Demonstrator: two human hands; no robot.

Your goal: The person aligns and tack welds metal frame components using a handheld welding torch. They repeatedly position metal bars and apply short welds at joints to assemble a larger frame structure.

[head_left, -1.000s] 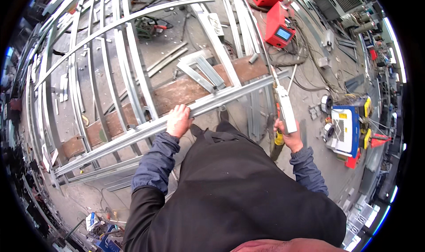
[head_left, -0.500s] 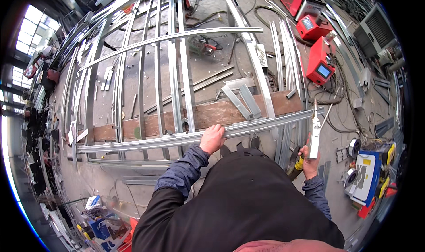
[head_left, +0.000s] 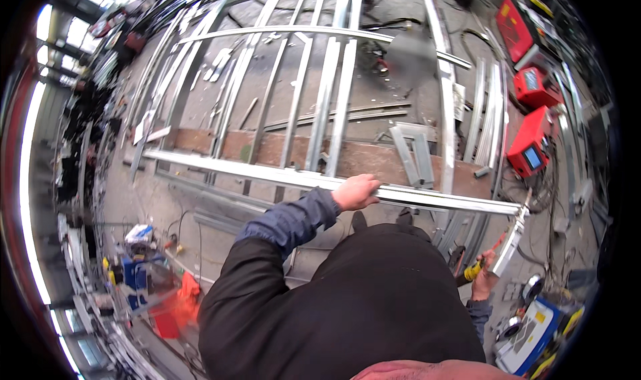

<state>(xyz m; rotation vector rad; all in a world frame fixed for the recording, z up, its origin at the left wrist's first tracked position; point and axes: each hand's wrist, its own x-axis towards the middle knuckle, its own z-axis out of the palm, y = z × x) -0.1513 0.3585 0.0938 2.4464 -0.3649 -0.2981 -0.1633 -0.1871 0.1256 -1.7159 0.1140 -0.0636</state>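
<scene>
My left hand (head_left: 357,193) is closed over a long silver metal rail (head_left: 267,172), the near edge of a large frame. Low on the right, my right hand (head_left: 485,285) is wrapped round a handheld welding gun (head_left: 509,246) with a pale, boxy body and a thin nozzle. A yellow and black part (head_left: 473,271) shows beside that hand. The nozzle points away from me, close to the rail's right end; whether they touch I cannot tell. Several upright bars (head_left: 320,113) run from the rail toward the far side, under a crossbar (head_left: 287,30).
A brown board (head_left: 374,164) lies under the frame, with loose metal strips (head_left: 420,158) on it. Red machines (head_left: 529,141) and dark cables stand at right. A blue and white machine (head_left: 529,336) is near my right side. Orange cloth (head_left: 187,298) and clutter lie at lower left.
The view has turned, so the frame appears shifted right and its near rail slopes down to the right. The welding gun leans further right. Both hands keep their hold.
</scene>
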